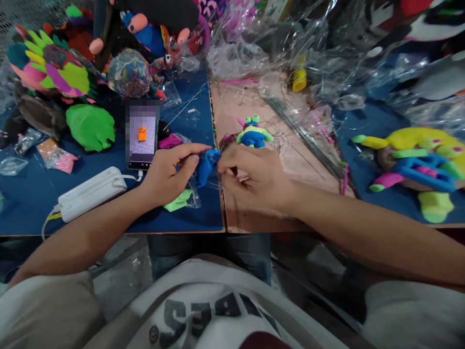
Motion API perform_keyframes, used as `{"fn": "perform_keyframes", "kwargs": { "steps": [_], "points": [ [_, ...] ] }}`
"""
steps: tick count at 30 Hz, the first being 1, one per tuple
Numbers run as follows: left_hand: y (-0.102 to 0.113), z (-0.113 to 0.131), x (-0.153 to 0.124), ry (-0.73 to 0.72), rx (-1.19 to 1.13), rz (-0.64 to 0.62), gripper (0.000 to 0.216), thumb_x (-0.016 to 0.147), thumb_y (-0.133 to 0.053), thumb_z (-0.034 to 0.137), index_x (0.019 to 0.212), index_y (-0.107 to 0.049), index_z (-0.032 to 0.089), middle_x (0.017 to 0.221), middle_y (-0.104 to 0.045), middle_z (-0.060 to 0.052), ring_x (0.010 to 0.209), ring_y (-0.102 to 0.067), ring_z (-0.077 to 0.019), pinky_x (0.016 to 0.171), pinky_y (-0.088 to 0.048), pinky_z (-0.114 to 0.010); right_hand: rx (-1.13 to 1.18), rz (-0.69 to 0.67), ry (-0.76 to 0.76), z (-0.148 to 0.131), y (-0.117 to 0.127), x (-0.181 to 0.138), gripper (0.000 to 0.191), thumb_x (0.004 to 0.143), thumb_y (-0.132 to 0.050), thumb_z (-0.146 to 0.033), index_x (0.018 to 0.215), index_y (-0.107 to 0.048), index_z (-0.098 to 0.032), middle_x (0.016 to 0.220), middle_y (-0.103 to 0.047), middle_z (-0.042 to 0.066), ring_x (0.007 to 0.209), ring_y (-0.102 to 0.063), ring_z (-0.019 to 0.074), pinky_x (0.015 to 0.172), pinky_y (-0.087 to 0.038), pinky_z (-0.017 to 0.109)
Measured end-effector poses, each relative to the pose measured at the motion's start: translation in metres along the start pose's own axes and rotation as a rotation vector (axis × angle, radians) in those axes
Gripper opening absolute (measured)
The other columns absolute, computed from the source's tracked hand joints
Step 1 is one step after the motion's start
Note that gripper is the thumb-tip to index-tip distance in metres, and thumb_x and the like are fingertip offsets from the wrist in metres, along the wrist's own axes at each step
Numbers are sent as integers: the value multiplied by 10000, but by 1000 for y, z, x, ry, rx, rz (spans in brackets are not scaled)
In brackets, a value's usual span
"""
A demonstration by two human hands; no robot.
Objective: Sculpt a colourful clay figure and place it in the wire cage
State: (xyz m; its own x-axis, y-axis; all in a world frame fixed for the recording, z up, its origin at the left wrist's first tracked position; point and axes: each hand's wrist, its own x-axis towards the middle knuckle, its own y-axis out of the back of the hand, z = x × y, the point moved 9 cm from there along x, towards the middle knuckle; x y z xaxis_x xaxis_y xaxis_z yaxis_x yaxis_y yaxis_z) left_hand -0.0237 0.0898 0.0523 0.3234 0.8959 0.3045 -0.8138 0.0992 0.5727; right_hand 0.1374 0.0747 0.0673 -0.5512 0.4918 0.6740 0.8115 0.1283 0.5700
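Observation:
My left hand (170, 172) grips a lump of blue modelling clay (206, 165) between thumb and fingers, just above the blue table mat (32, 203). My right hand (254, 177) meets it from the right, its fingers curled and pinching at the same blue lump. A green clay piece in a small clear bag (181, 199) lies under my left hand. Just beyond my hands stands a small clay figure (253, 133) with a blue body, yellow-green stripes and green head, on the pinkish board (254, 102).
A phone (141, 135) stands left of my hands, a white power bank (90, 191) with cable nearer the edge. Green clay slab (90, 127), colourful clay figures and a marbled ball (129, 75) fill the back left. Clear plastic wrap, metal wires (305, 135) and a yellow-blue figure (417, 160) sit right.

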Motion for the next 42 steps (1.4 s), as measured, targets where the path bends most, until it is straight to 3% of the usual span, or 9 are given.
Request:
{"fn": "perform_keyframes", "kwargs": {
  "steps": [6, 11, 18, 26, 29, 32, 34, 39, 42],
  "points": [
    [11, -7, -1, 56, -43, 136, 281, 1047, -658, 335, 1191, -847, 183, 1104, -853, -73, 956, -792, -205, 862, -625, -303, -340, 54, 59, -9, -1, -4, 255, 968, -642, -128, 1190, -681, -246, 928, -711, 13, 740, -619, 163, 676, -438, 306],
    [7, -8, -2, 91, -123, 110, 252, 1021, -707, 304, 1209, -830, 191, 1013, -841, -64, 884, -791, -195, 842, -641, -312, -626, -6, 144, -24, -14, -6, 385, 1007, -646, -150, 1351, -665, -321, 1036, -681, 37, 856, -584, 186, 740, -425, 334],
    [6, -3, -6, 34, -177, 140, 204, 1068, -684, 333, 1180, -788, 198, 840, -795, -25, 730, -768, -170, 736, -641, -301, -592, -99, 108, -15, -22, -7, 78, 1048, -594, -245, 1058, -671, -238, 1102, -668, 89, 901, -555, 234, 755, -408, 403],
    [7, 2, -7, -3, -188, 164, 141, 1078, -694, 366, 1122, -777, 261, 996, -830, -52, 902, -816, -222, 808, -644, -360, -323, -98, -42, -9, -21, -6, 244, 1035, -698, -277, 1252, -709, -388, 1132, -719, 32, 921, -625, 213, 810, -494, 401],
    [5, -2, -6, 55, -192, 150, 174, 1064, -721, 441, 1080, -778, 277, 966, -826, -53, 851, -805, -233, 754, -633, -374, -344, -114, 60, -14, -23, -8, 223, 1041, -674, -241, 1214, -712, -377, 1196, -762, 14, 1009, -680, 230, 816, -513, 422],
    [8, -5, -7, 50, -247, 193, 233, 1067, -719, 490, 1058, -765, 262, 847, -795, -32, 641, -731, -180, 593, -581, -333, -312, 24, 275, -29, -10, -12, 119, 1035, -676, -259, 1112, -677, -350, 1215, -799, -15, 1064, -724, 237, 823, -528, 443],
    [13, -4, -8, 3, -231, 236, 248, 1085, -702, 489, 1058, -759, 249, 829, -784, -24, 585, -688, -147, 560, -549, -310, -193, 176, 308, -33, 6, -14, 158, 997, -751, -300, 1098, -636, -338, 1177, -817, -11, 1039, -751, 244, 836, -555, 452],
    [18, 5, -10, -101, -125, 269, 274, 1115, -658, 466, 1053, -756, 218, 825, -775, -25, 701, -727, -158, 704, -584, -328, 213, 531, 16, -11, 33, -12, 380, 950, -868, -377, 1221, -604, -341, 1083, -785, 30, 957, -784, 258, 840, -628, 456],
    [13, -5, -7, 22, -294, 226, 347, 1078, -685, 561, 1084, -738, 218, 814, -768, -34, 683, -722, -170, 623, -568, -317, 210, 584, 21, -10, 32, -10, 388, 933, -881, -346, 1230, -633, -321, 1058, -767, 34, 937, -792, 259, 813, -648, 447]
  ]
}}
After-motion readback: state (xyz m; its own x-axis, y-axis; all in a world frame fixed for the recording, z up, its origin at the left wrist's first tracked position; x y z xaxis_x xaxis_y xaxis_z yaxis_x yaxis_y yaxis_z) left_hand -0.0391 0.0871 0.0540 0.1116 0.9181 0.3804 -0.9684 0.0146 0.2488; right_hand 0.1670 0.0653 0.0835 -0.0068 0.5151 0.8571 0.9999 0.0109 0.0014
